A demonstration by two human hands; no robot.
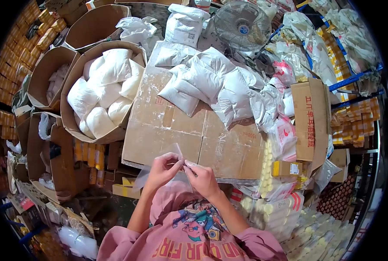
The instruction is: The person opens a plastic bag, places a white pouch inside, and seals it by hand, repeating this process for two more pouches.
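My left hand and my right hand meet in front of my chest, at the near edge of the cardboard-topped table. Both are closed, fingertips pinching a thin clear plastic bag. One narrow end of it sticks up between the fingers, and see-through film seems to hang below and left of the hands. Farther back on the cardboard lies a pile of filled white bags, some overlapping. Neither hand touches that pile.
Left of the table stands a large carton of plump white bags. A fan and an upright white sack are at the back. On the right are a tall carton, a small yellow box and packs of pale round items.
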